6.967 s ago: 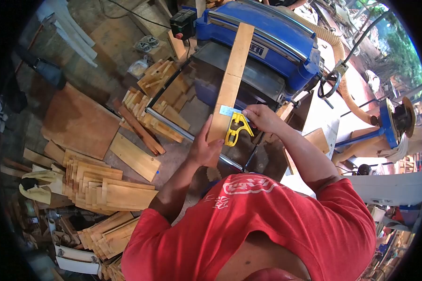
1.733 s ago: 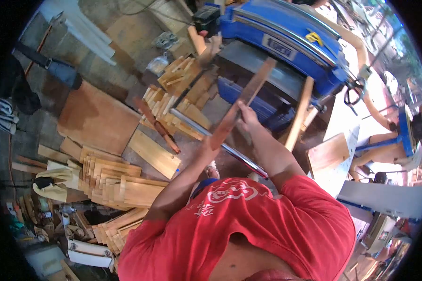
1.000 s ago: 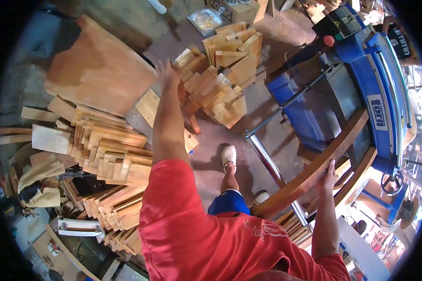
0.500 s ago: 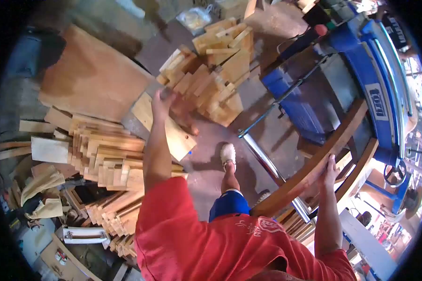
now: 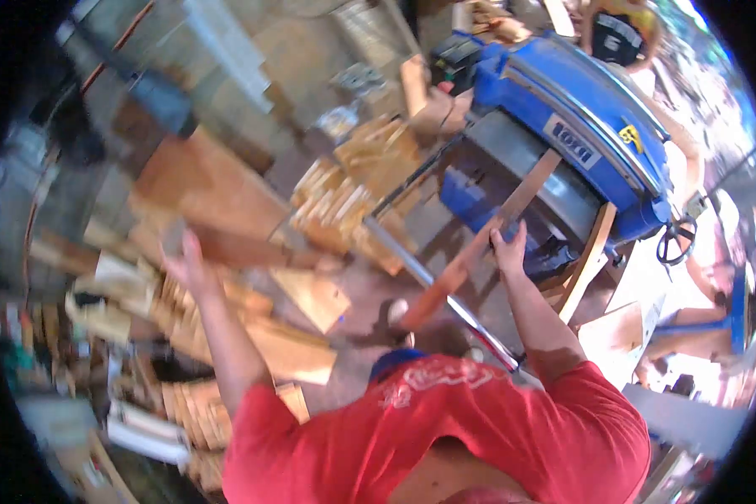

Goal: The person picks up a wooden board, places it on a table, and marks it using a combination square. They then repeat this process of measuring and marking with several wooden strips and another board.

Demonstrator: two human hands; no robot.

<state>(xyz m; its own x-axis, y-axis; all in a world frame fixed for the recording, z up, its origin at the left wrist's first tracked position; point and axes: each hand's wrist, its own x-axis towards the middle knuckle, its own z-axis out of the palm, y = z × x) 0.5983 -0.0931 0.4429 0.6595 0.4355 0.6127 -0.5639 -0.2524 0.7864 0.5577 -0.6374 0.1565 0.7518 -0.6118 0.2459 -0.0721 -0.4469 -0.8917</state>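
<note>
Long and reddish-brown, a wooden board slants from the blue machine down across a shiny metal bar. My right hand grips this board around its middle. At the left, my left hand is closed at the near end of a brown wooden piece, which points to the right; motion blur softens its outline. Below that piece lie stacked light wooden boards. The long board's upper end is over the machine's grey side panel.
Another stack of wooden pieces stands on the floor left of the machine. A large plywood sheet lies at the upper left. Behind the machine is another person in a dark top. A curved wooden piece leans at the machine's right.
The view has turned and shifted. My left hand has moved left and down with the brown piece. My right hand and the long board are now higher and farther left in view.
</note>
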